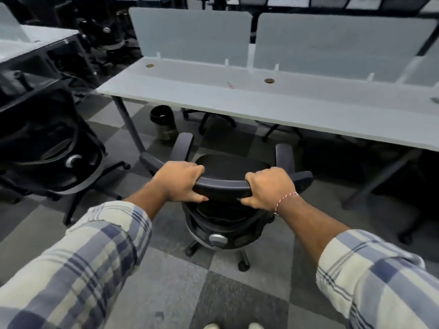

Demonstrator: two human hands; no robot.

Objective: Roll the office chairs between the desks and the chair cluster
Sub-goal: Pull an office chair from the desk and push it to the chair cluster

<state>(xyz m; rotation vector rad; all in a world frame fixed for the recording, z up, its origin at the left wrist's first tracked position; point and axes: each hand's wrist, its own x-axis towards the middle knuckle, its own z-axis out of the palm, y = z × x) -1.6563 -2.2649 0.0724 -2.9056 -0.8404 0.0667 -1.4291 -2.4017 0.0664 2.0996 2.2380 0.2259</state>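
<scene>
A black office chair (225,186) stands right in front of me, its back toward me and its armrests pointing at the white desk (237,100). My left hand (179,181) grips the left end of the backrest's top edge, fingers curled over it. My right hand (268,186) grips the right end the same way; a red-and-white thread is tied round that wrist. The chair's wheeled base shows below the backrest on the checkered carpet.
Another black chair (47,148) stands close on the left. A dark bin (164,122) and chair bases (213,117) sit under the desk, which has slanted legs. Frosted divider panels (190,34) line its far side. More chairs (104,32) cluster at the back left.
</scene>
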